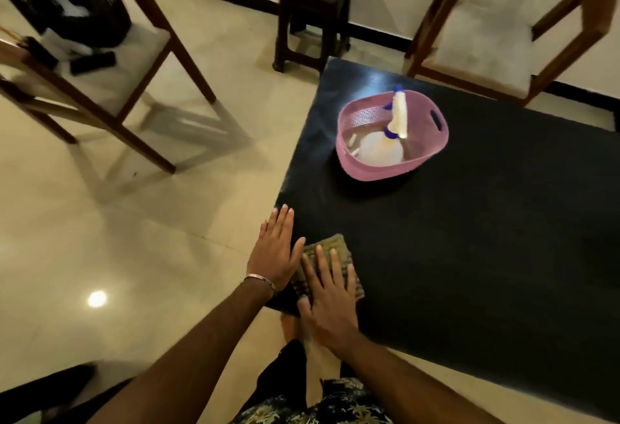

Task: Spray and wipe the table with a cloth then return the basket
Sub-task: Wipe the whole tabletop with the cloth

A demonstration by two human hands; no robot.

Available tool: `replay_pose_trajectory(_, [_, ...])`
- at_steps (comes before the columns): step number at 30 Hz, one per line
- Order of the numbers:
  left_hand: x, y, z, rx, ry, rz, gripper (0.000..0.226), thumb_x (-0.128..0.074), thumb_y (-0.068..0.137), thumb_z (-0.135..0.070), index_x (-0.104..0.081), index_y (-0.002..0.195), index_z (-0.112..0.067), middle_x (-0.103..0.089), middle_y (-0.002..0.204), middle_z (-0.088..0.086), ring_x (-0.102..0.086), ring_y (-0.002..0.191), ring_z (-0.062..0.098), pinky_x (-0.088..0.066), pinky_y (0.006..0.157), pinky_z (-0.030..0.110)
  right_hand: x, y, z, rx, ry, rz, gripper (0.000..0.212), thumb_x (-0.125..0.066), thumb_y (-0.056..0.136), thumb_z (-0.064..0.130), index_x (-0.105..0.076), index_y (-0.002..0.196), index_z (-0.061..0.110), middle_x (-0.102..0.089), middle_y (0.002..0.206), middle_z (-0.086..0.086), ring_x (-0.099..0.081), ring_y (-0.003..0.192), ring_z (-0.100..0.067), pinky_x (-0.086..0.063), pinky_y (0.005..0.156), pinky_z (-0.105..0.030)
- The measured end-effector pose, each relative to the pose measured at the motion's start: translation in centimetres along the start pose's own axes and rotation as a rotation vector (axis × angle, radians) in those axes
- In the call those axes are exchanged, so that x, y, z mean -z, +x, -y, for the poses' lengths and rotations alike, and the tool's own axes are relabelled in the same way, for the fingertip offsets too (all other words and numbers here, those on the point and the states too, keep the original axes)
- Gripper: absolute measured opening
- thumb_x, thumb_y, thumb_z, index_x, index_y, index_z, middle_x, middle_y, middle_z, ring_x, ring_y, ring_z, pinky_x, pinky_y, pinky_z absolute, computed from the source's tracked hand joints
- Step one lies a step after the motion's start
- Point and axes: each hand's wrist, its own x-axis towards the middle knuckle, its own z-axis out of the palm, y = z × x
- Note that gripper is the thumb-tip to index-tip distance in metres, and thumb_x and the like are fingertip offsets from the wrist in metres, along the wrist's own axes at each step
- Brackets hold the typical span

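Observation:
A black table (pixel 469 239) fills the right half of the view. Near its far left part stands a pink plastic basket (pixel 365 168) with a white spray bottle (pixel 396 125) with blue trim inside it. At the table's near left corner lies a folded olive-brown cloth (pixel 335 245). My right hand (pixel 327 299) lies flat on the cloth, fingers spread, pressing it down. My left hand (pixel 276 252) rests flat beside the cloth at the table's left edge, fingers straight, holding nothing; a metal bracelet is on that wrist.
A dark plastic stool (pixel 313 11) stands on the tiled floor beyond the table. A wooden chair (pixel 100 71) with dark items on its seat is at the left. Another wooden chair (pixel 496 27) stands behind the table's far right.

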Motion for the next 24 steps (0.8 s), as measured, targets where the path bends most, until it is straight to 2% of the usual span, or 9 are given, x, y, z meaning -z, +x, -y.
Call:
replay_pose_trajectory(3, [1.1, -0.3, 2.5, 0.072, -0.031, -0.037, 0.066, -0.014, 0.097, -0.048, -0.006, 0.154, -0.016, -0.003, 0.162, 0.004, 0.004, 0.149, 0.018, 0.004, 0.119, 0.032, 0.7, 3.8, 2.8, 0.177, -0.068, 0.045, 0.078, -0.036, 0.093, 0.05, 0.001, 0.16, 0.035, 0.015, 0.167, 0.005, 0.019, 0.153, -0.023, 0.017, 0.119, -0.05])
replay_pose_trajectory(7, [1.8, -0.3, 4.6, 0.12, -0.059, -0.083, 0.075, -0.005, 0.09, -0.053, -0.007, 0.153, -0.013, -0.004, 0.162, 0.006, 0.003, 0.149, 0.019, 0.004, 0.119, 0.033, 2.3, 9.1, 3.2, 0.312, -0.118, 0.013, 0.072, -0.039, 0.092, 0.05, -0.019, 0.159, 0.033, -0.005, 0.169, 0.001, 0.003, 0.156, -0.025, 0.006, 0.121, -0.052])
replay_pose_trajectory(10, [1.9, 0.0, 5.3, 0.147, -0.088, -0.091, 0.074, -0.008, 0.091, -0.051, -0.007, 0.153, -0.011, -0.004, 0.162, 0.006, 0.003, 0.149, 0.019, 0.006, 0.118, 0.031, 4.4, 14.2, 2.9, 0.236, -0.138, 0.005, 0.073, -0.033, 0.089, 0.053, -0.018, 0.159, 0.036, -0.005, 0.169, 0.002, 0.002, 0.155, -0.025, 0.001, 0.122, -0.055])
replay_pose_trajectory(15, [2.1, 0.9, 5.0, 0.171, -0.128, -0.092, 0.063, -0.02, 0.1, -0.042, -0.005, 0.154, -0.013, -0.001, 0.162, 0.003, 0.005, 0.149, 0.017, 0.008, 0.117, 0.029, 7.6, 20.8, 3.1, 0.106, -0.195, 0.067, 0.071, -0.035, 0.099, 0.051, -0.001, 0.16, 0.035, 0.014, 0.168, 0.0, 0.015, 0.154, -0.027, 0.01, 0.12, -0.056])
replay_pose_trajectory(18, [2.3, 1.6, 4.5, 0.153, -0.15, -0.096, 0.066, -0.018, 0.098, -0.045, -0.007, 0.154, -0.012, -0.004, 0.162, 0.003, 0.003, 0.149, 0.017, 0.005, 0.119, 0.032, 7.0, 18.9, 3.1, 0.136, -0.199, 0.08, 0.07, -0.033, 0.101, 0.052, -0.001, 0.16, 0.033, 0.015, 0.168, -0.002, 0.017, 0.153, -0.029, 0.009, 0.121, -0.058])
replay_pose_trajectory(21, [2.7, 2.1, 4.2, 0.131, -0.147, -0.116, 0.069, -0.014, 0.095, -0.048, -0.009, 0.154, -0.012, -0.006, 0.162, 0.005, 0.001, 0.149, 0.018, 0.003, 0.12, 0.033, 4.3, 12.4, 3.9, 0.261, -0.131, 0.079, 0.068, -0.032, 0.1, 0.052, -0.008, 0.16, 0.031, 0.01, 0.168, -0.001, 0.016, 0.153, -0.027, 0.004, 0.121, -0.06])
replay_pose_trajectory(24, [2.9, 2.6, 3.3, 0.105, -0.127, -0.105, 0.071, -0.01, 0.094, -0.052, -0.007, 0.154, -0.013, -0.004, 0.162, 0.004, 0.003, 0.149, 0.017, 0.003, 0.12, 0.033, 2.0, 6.4, 3.9, 0.313, -0.099, 0.132, 0.07, -0.033, 0.096, 0.049, -0.009, 0.16, 0.034, 0.006, 0.168, 0.001, 0.018, 0.153, -0.024, 0.009, 0.121, -0.058])
